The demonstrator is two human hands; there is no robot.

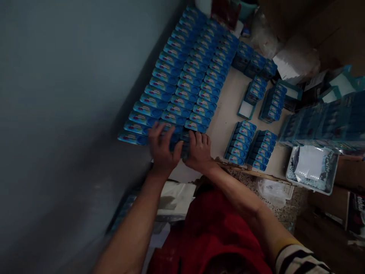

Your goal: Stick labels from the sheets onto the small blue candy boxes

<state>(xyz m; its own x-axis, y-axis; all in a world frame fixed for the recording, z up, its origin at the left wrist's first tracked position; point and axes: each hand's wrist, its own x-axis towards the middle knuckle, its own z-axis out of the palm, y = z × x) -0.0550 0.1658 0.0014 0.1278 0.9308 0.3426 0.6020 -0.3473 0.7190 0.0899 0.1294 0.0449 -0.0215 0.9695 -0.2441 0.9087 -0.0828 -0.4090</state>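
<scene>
Blue packs (182, 91) with printed tops stand in three long rows on a pale table (225, 110) beside the wall. My left hand (164, 146) is over the near end of the rows, its fingers spread and slightly blurred on or just above the packs. Close to its right, my right hand (199, 148) rests at the near edge of the rows. Its fingers are bent and side by side against a dark part of a pack. What lies under the fingertips is partly hidden.
Smaller groups of blue packs (241, 142) stand to the right, near an open box (246, 109) with white inside. Wrapped stacks (322, 123) are at the far right above a clear tray (332, 179). Plastic bags (264, 34) lie at the back; the wall (71, 95) bounds the left.
</scene>
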